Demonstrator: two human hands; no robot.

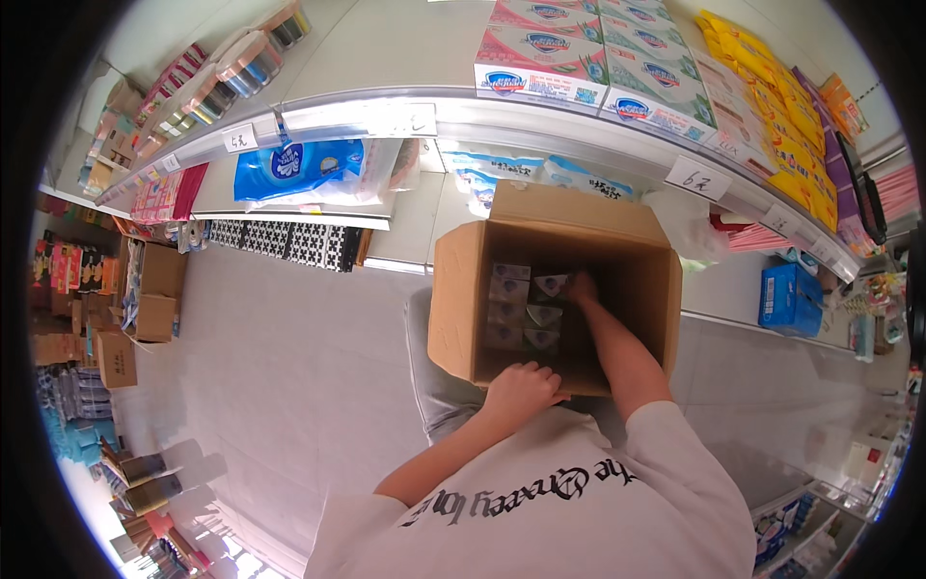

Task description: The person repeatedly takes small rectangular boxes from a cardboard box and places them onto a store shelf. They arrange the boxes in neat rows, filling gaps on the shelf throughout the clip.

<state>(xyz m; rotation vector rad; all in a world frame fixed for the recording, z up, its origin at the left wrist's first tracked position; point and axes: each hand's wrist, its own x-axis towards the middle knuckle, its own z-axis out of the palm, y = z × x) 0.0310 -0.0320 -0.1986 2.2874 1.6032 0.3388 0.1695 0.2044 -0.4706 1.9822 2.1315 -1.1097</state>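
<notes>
An open cardboard carton (458,304) stands before me, its flaps folded outward. Inside, at the left, small soap boxes (508,291) are stacked in two columns. My right hand (581,288) reaches deep into the carton, its fingers at the right end of a slightly tilted soap box (551,285). Shadow partly hides those fingers. With fingers curled over the carton's near edge, my left hand (524,393) holds the rim.
Above the carton runs a shelf edge (463,114) with price tags. Pink Safeguard soap boxes (539,54), green ones (655,76) and yellow packets (788,108) stand on it. Blue wipes packs (296,168) lie below. A blue package (790,298) sits on the lower shelf, right.
</notes>
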